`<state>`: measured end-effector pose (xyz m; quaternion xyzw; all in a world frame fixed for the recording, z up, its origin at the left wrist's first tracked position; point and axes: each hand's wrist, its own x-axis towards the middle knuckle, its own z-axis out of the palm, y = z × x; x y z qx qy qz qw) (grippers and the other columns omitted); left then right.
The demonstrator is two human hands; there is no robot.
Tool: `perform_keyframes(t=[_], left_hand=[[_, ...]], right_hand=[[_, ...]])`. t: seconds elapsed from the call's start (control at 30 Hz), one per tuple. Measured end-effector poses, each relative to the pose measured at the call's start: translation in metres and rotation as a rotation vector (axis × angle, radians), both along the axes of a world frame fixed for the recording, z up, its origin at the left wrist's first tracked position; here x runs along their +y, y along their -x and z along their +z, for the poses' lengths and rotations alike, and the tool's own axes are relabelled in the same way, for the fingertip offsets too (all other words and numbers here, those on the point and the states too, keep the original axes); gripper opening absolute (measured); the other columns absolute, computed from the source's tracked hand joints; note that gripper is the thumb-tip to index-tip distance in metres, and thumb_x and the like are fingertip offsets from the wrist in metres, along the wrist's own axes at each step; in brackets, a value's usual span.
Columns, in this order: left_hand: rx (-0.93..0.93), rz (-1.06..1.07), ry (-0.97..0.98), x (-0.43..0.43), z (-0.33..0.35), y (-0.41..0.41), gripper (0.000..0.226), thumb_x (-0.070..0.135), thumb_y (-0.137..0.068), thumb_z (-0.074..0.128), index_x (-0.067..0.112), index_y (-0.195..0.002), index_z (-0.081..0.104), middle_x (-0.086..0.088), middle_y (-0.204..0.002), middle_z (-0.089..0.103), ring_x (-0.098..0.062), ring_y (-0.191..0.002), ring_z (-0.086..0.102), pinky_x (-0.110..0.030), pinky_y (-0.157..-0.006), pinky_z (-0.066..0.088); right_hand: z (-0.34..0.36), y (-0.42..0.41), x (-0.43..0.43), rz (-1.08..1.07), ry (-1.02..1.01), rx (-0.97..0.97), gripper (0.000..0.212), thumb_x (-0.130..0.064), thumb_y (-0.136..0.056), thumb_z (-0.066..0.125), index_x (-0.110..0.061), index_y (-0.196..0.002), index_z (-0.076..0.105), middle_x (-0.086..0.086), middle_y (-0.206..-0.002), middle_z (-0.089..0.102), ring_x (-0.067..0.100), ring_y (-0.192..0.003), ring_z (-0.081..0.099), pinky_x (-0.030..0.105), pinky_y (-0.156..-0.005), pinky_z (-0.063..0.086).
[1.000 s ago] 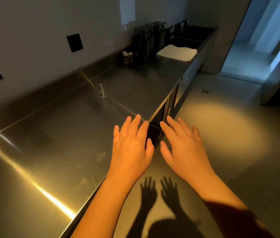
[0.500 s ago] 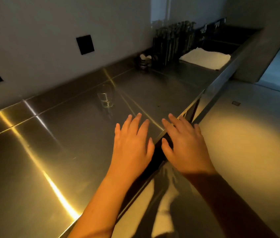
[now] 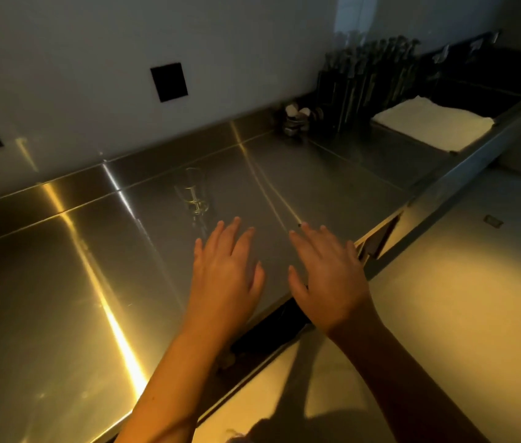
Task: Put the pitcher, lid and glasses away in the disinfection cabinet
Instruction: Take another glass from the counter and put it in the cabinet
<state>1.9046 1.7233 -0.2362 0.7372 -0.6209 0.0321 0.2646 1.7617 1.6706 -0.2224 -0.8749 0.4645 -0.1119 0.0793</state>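
Steel table (image 3: pixel 61 298), long and brushed, carried a folded white cloth (image 3: pixel 431 126) at its far end. Over its near edge the left hand (image 3: pixel 225 276) and right hand (image 3: pixel 329 276) were spread apart, fingers straight, holding nothing. A clear drinking glass (image 3: pixel 193 196) stood just beyond the left hand.

Dim interior under warm yellow light from the viewer's side. Bright glare streaks cross the steel countertop (image 3: pixel 61 314). A lit pool lies on the floor (image 3: pixel 460 298), with dark arm shadows at the bottom edge. The left hand (image 3: pixel 225 276) glows orange; the right hand (image 3: pixel 329 282) is dimmer, its forearm dark. The glass (image 3: pixel 193 196) and far rack (image 3: pixel 371 78) are blurred. Wide-angle distortion curves the counter edge.
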Motion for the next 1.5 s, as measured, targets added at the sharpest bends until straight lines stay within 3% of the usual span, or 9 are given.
perform_keyframes(t=[0.13,0.23,0.3,0.5,0.73,0.9,1.23,1.37,1.5], left_hand=[[-0.007,0.055,-0.003,-0.026,-0.007,-0.016,0.049,0.019,-0.083,0.062,0.007,-0.130,0.052,-0.017,-0.138,0.047,-0.035,-0.131,0.039,-0.056,-0.105,0.024],[0.010,0.077,-0.003,-0.048,-0.013,-0.034,0.048,0.021,-0.080,0.058,0.006,-0.126,0.055,-0.019,-0.133,0.052,-0.038,-0.125,0.046,-0.062,-0.100,0.032],[0.026,0.094,-0.004,-0.063,-0.017,-0.051,0.050,0.024,-0.079,0.055,0.006,-0.127,0.055,-0.018,-0.133,0.051,-0.038,-0.126,0.045,-0.061,-0.100,0.031],[0.056,0.199,0.026,-0.107,-0.018,-0.118,0.047,0.018,-0.083,0.061,0.006,-0.128,0.053,-0.018,-0.136,0.049,-0.038,-0.129,0.042,-0.059,-0.103,0.028],[0.013,0.259,0.000,-0.137,-0.025,-0.176,0.048,0.018,-0.084,0.063,0.006,-0.129,0.053,-0.018,-0.137,0.048,-0.038,-0.130,0.040,-0.049,-0.102,0.016],[0.015,0.250,-0.037,-0.148,-0.028,-0.191,0.052,0.022,-0.090,0.055,0.011,-0.140,0.040,-0.013,-0.149,0.032,-0.030,-0.140,0.022,-0.043,-0.110,0.007],[0.000,0.352,-0.111,-0.163,-0.040,-0.203,0.060,0.017,-0.082,0.066,0.007,-0.137,0.044,-0.019,-0.145,0.038,-0.038,-0.135,0.032,-0.046,-0.104,0.010],[0.006,0.398,-0.124,-0.165,-0.047,-0.206,0.061,0.025,-0.093,0.051,0.014,-0.147,0.025,-0.010,-0.156,0.014,-0.028,-0.144,0.007,-0.036,-0.107,-0.004],[0.040,0.421,-0.115,-0.167,-0.054,-0.207,0.061,0.022,-0.093,0.050,0.012,-0.147,0.023,-0.012,-0.156,0.013,-0.029,-0.144,0.005,-0.037,-0.108,-0.006]], right_hand=[[-0.011,-0.019,-0.032,-0.003,0.021,-0.003,0.053,-0.033,-0.096,0.039,-0.023,-0.146,0.024,0.001,-0.155,0.019,0.022,-0.142,0.016,0.048,-0.113,0.014],[-0.023,-0.039,-0.056,0.022,0.114,-0.060,0.050,-0.027,-0.074,0.059,-0.010,-0.121,0.060,0.014,-0.126,0.059,0.036,-0.114,0.057,0.062,-0.088,0.041],[-0.030,-0.056,-0.074,0.042,0.135,-0.063,0.050,-0.026,-0.067,0.065,-0.007,-0.113,0.065,0.016,-0.117,0.064,0.037,-0.105,0.062,0.064,-0.080,0.044],[-0.026,-0.126,-0.127,0.172,0.154,-0.043,0.054,-0.034,-0.075,0.039,-0.008,-0.115,0.064,0.014,-0.118,0.064,0.035,-0.106,0.061,0.060,-0.080,0.047],[-0.029,-0.192,-0.168,0.276,0.109,-0.022,0.056,-0.036,-0.075,0.039,-0.007,-0.115,0.063,0.016,-0.118,0.063,0.036,-0.106,0.061,0.058,-0.082,0.047],[-0.042,-0.213,-0.183,0.333,0.071,-0.030,0.055,-0.033,-0.075,0.041,-0.003,-0.118,0.060,0.019,-0.119,0.061,0.038,-0.107,0.059,0.056,-0.082,0.049],[-0.063,-0.243,-0.225,0.407,0.072,0.021,0.062,-0.043,-0.076,0.039,-0.006,-0.121,0.060,0.018,-0.123,0.060,0.035,-0.108,0.060,0.060,-0.084,0.044],[-0.078,-0.259,-0.241,0.432,0.018,0.133,0.067,-0.052,-0.091,0.034,-0.021,-0.148,0.018,0.004,-0.156,0.015,0.024,-0.142,0.018,0.049,-0.112,0.015],[-0.087,-0.269,-0.253,0.468,-0.042,0.067,0.080,-0.066,-0.082,0.025,-0.024,-0.148,0.015,0.003,-0.157,0.011,0.023,-0.143,0.012,0.049,-0.113,0.011]])
